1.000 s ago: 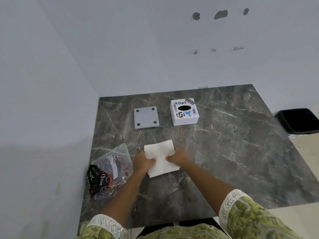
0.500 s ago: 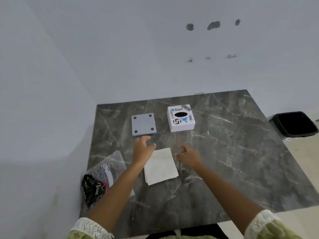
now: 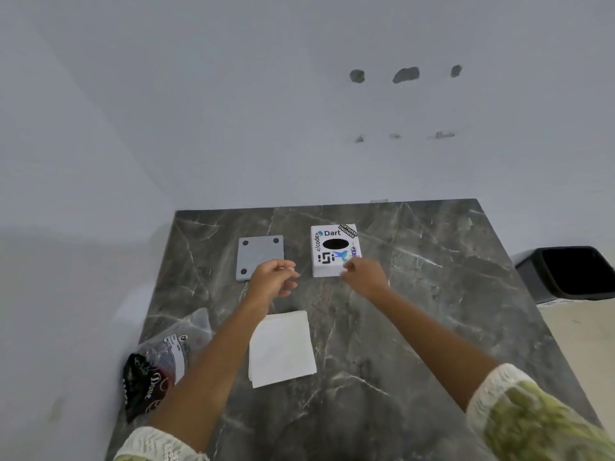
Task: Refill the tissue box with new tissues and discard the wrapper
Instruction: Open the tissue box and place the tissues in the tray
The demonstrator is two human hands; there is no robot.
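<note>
Two bare hands over the marble table (image 3: 432, 294), both empty. Nearest, between the forearms: tissue stack (image 3: 282, 349); wrapper (image 3: 159, 361) outside the left forearm. Left hand (image 3: 271, 282) loosely curled. Right hand (image 3: 364, 276) half-closed, fingertips at tissue box (image 3: 334, 249). Beyond left hand: grey base plate (image 3: 259, 256). Far right: black bin (image 3: 565, 272).

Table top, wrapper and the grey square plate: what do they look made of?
Table top: dark grey stone or a stone-look laminate, going by its pale veins and soft sheen.
Wrapper: thin plastic film, clear at the top and printed black below, crinkled and glossy.
Grey square plate: likely matte moulded plastic, flat, with dark round pads at its corners.
</note>
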